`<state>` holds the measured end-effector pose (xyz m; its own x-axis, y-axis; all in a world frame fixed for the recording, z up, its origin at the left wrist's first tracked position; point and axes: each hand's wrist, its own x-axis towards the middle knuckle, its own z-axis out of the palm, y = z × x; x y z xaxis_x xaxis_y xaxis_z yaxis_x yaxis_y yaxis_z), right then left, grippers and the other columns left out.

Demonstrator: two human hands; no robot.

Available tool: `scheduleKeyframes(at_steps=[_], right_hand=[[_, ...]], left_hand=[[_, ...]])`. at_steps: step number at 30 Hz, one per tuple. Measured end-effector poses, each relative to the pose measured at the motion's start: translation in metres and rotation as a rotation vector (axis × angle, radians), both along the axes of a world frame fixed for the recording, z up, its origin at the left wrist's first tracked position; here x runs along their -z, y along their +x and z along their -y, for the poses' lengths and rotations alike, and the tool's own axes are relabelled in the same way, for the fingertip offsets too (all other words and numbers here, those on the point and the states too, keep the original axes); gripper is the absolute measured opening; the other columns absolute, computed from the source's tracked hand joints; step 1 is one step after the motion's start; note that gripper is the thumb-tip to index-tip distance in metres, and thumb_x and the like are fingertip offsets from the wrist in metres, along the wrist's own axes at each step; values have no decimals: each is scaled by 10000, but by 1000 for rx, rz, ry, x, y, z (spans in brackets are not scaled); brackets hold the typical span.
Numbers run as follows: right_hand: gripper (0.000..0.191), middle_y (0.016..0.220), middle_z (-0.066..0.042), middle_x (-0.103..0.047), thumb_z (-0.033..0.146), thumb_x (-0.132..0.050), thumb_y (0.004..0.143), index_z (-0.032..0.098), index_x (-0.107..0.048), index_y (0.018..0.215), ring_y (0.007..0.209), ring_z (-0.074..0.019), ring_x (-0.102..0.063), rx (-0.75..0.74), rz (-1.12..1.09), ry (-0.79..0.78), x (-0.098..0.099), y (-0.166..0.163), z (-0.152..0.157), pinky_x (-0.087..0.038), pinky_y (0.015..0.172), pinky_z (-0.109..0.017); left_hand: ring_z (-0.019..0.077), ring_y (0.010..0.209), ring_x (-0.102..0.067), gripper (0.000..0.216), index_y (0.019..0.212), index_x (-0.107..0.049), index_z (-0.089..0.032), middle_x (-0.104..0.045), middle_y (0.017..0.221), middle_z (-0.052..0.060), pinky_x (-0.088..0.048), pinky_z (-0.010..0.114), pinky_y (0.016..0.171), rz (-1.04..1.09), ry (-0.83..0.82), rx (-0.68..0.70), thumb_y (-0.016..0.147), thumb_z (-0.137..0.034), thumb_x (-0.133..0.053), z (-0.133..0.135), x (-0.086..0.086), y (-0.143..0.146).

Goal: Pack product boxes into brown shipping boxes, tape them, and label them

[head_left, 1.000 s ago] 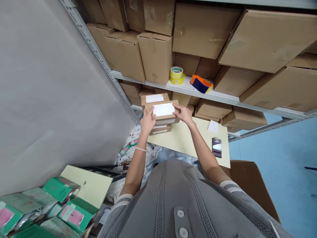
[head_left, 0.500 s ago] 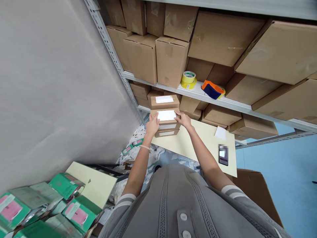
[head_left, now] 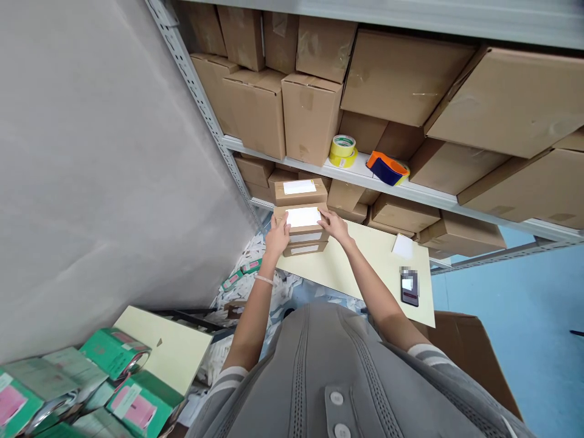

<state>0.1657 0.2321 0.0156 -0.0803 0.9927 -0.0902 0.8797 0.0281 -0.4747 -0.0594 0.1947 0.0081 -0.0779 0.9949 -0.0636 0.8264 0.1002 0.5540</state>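
Observation:
A small cardboard box [head_left: 305, 230] with a white label [head_left: 303, 216] sits in a stack of similar labelled boxes on the pale yellow tabletop [head_left: 351, 267]. My left hand [head_left: 277, 236] grips the box's left side, its thumb by the label's edge. On the opposite side my right hand [head_left: 334, 224] holds the box with curled fingers near the label's right end. Another labelled box [head_left: 301, 199] stands just behind it. Below its front edge, more labelled boxes [head_left: 305, 248] show. The undersides of my fingers are partly hidden.
Shelving [head_left: 415, 193] packed with cardboard boxes rises behind the table, with yellow tape rolls [head_left: 343, 152] and an orange-and-blue tape dispenser [head_left: 387, 168] on it. A phone [head_left: 409, 288] and white paper [head_left: 403, 246] lie at right. Green boxes [head_left: 146, 401] fill the lower left.
The view has shifted slightly, so the shelf and boxes appear a little lower and further left. Both hands remain on the same box, the right fingers slightly more curled along its side.

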Motion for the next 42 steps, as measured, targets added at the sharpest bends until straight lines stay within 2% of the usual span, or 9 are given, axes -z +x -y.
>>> scheduleKeyframes(at_steps=[8,11,17,21,26,30,35,39,42], right_hand=[[629,1580,-150,-335,539,-411,984,305,-313,1559,1460,-317,-333,102,-168,332,22,1,51,-377,1105,-512],[652,1556,-157,-365,567,-427,972,307,-309,1558,1461,-319,-318,103,-141,455,17,9,68,-344,1115,-544],[674,1505,-139,-429,555,-466,959,298,-292,1558,1398,-295,-399,190,-172,669,-20,24,96,-365,1104,-515],[618,1424,-156,-512,504,-488,962,236,-375,1507,1332,-293,-466,263,-230,768,-28,17,122,-378,1086,-512],[525,1283,-156,-607,450,-513,961,189,-465,1415,1217,-289,-552,262,-316,819,-22,-16,141,-397,1045,-508],[528,1273,-152,-609,440,-539,951,192,-472,1412,1207,-288,-555,56,-387,769,-19,-74,135,-407,1034,-497],[558,1321,-132,-584,438,-509,958,230,-405,1466,1235,-276,-534,-371,-455,611,-24,-184,137,-392,1059,-492],[573,1336,-135,-581,465,-472,961,225,-398,1477,1239,-284,-524,-732,-439,473,-17,-272,157,-386,1068,-489],[584,1331,-137,-585,480,-460,962,215,-402,1479,1243,-287,-517,-953,-415,363,2,-325,176,-379,1076,-479]], left_hand=[[340,1505,-257,676,1579,-247,-298,-129,1672,132,-338,514,1155,368,163,-106,971,-539,-420,30,10,-18],[276,1548,-111,703,1586,-226,-267,-219,1656,110,-203,485,1226,453,264,-123,973,-560,-406,57,-4,-34],[237,1542,-159,683,1583,-239,-264,-241,1653,85,-150,440,1251,360,557,-274,977,-507,-442,117,-41,-89],[284,1525,-214,727,1570,-280,-219,-272,1633,142,-192,495,1232,251,592,-505,943,-515,-498,159,-28,-131],[312,1523,-213,718,1558,-303,-225,-294,1620,156,-182,558,1218,143,525,-728,932,-508,-511,213,-4,-168],[315,1521,-217,729,1562,-297,-208,-280,1621,178,-185,556,1214,130,474,-859,938,-527,-496,249,-3,-189],[328,1520,-215,733,1571,-275,-237,-216,1645,170,-143,589,1208,72,429,-1067,942,-548,-488,300,-4,-216],[316,1528,-191,748,1575,-264,-248,-208,1653,143,-142,560,1219,92,423,-1244,938,-580,-474,355,9,-229],[276,1539,-161,767,1580,-248,-231,-231,1648,131,-166,477,1234,139,462,-1340,940,-600,-454,395,26,-231]])
